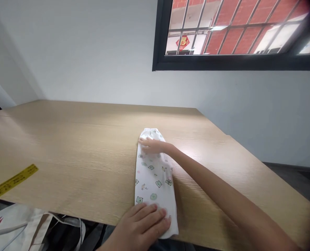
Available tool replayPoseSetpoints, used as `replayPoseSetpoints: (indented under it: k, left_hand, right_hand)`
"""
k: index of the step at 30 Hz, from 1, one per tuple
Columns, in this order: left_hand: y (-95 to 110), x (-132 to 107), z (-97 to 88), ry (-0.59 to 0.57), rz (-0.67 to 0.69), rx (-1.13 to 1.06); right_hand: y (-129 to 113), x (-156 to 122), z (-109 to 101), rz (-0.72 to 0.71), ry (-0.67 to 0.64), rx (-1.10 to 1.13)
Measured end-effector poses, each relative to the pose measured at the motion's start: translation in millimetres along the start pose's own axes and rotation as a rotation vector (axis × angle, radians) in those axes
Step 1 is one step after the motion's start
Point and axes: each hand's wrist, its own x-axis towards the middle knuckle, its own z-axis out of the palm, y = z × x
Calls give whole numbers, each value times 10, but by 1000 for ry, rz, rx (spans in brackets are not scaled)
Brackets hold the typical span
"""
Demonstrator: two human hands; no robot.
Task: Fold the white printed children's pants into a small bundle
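Two hands press flat on a folded cloth (155,177), a long white strip printed with small animals, lying on a wooden table (66,139) and running from its near edge away from us. Our left hand (144,223) rests open on the near end, pinning it at the table's edge. Our right hand (152,144) reaches across, fingers spread on the far end, holding the fold flat. Neither hand grips. Well apart to the left, a yellow ruler (10,183) lies at the table's edge.
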Motion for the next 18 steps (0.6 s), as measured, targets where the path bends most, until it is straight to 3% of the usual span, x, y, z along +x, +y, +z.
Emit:
replayPoseSetpoints:
  k: [2, 4, 6, 9, 11, 13, 16, 18]
  left_hand:
    - [-84, 17, -87, -28, -13, -73]
    - [-148, 18, -157, -62, -35, -140]
    - [-172, 5, -186, -70, -49, -181]
    - [-145, -25, -159, 1, -42, -197]
    - [-123, -35, -131, 55, -38, -240]
    - [-131, -29, -124, 63, -40, -318]
    - [-200, 9, -171, -49, -65, -411]
    - [-247, 39, -256, -138, -103, -437]
  right_hand:
    - [-269, -386, 57, -51, -34, 34]
    - [-536, -809, 203, -152, 23, 89]
    - [-758, -1190, 404, -232, 153, 14]
    - [-957, -1575, 702, -314, 398, -266]
    - [-1010, -1688, 846, -355, 510, -465]
    - [-1027, -1709, 934, -359, 592, -529]
    - [-1038, -1659, 963, -337, 706, -315]
    - [-1065, -1638, 921, -324, 647, -101]
